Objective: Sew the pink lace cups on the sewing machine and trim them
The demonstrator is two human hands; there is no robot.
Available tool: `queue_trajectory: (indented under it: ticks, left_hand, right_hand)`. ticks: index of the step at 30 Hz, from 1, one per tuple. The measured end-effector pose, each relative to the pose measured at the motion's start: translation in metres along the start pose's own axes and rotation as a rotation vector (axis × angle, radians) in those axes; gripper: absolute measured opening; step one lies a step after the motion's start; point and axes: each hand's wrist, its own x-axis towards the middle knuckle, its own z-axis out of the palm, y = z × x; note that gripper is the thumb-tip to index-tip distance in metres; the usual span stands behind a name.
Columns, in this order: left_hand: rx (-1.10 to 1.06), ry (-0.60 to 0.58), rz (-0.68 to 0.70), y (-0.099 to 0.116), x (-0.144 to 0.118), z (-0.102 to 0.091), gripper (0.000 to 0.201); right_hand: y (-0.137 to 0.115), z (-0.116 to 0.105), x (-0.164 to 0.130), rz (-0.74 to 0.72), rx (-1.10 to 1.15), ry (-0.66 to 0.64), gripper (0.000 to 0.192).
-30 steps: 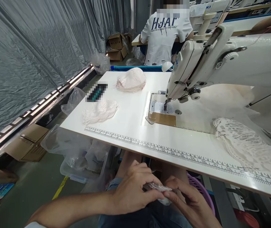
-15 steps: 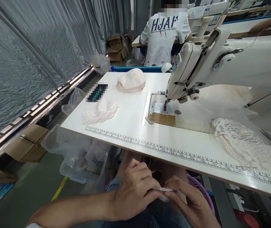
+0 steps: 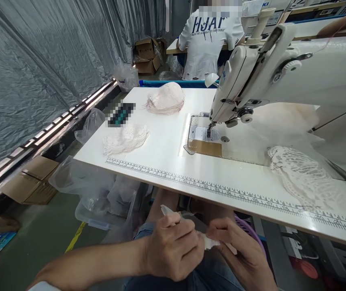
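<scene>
Below the table's front edge, over my lap, my left hand (image 3: pixel 173 250) and my right hand (image 3: pixel 242 254) both pinch a small white lace piece (image 3: pixel 207 241). One end of it sticks up past my left thumb. On the white table (image 3: pixel 173 161) lie a flat lace pile (image 3: pixel 126 138) at the left, a domed pale pink stack (image 3: pixel 166 99) farther back, and a larger lace piece (image 3: pixel 303 173) at the right. The sewing machine (image 3: pixel 270 76) stands over the table, its needle above the metal plate (image 3: pixel 204 135).
A printed ruler (image 3: pixel 221 190) runs along the table's front edge. Clear plastic bags (image 3: pixel 88 182) and cardboard boxes (image 3: pixel 28 182) sit on the floor at left, beside a grey plastic curtain (image 3: pixel 39 60). A person in a white T-shirt (image 3: pixel 211 40) sits beyond the table. A purple basket (image 3: pixel 248 230) is under the table.
My hands have turned the lace piece; one end now pokes up past my left thumb. The view has shifted slightly downward.
</scene>
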Motion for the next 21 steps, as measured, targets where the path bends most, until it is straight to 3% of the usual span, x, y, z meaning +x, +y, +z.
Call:
queue_trajectory:
  ticks: [4,9,11,13,15,19,21]
  left_hand:
    - [0.057,-0.007,0.158,-0.002,-0.001,-0.004,0.015]
    - [0.028,-0.062,0.131,0.000,-0.003,-0.005,0.016]
    - [-0.013,-0.063,0.061,0.002,-0.002,-0.004,0.017]
    - [-0.108,-0.106,-0.129,0.003,0.002,-0.003,0.018]
    - [-0.301,-0.201,-0.437,0.000,0.007,-0.002,0.016]
    - [-0.891,-0.415,-1.107,-0.010,0.015,-0.002,0.013]
    - [-1.116,-0.460,-1.341,-0.015,0.016,-0.002,0.018]
  right_hand:
    - [0.000,-0.001,-0.002,-0.029,-0.040,0.019,0.020]
    - [0.001,0.000,-0.003,-0.008,-0.044,0.013,0.020]
    - [0.001,0.001,-0.004,0.011,-0.025,0.007,0.018]
    - [0.001,0.002,-0.005,0.059,0.020,-0.010,0.015]
    - [0.000,0.003,-0.004,0.185,0.079,-0.053,0.010]
    - [-0.004,0.001,0.004,0.559,0.281,-0.203,0.020]
    - [-0.007,-0.001,0.008,0.663,0.402,-0.236,0.024]
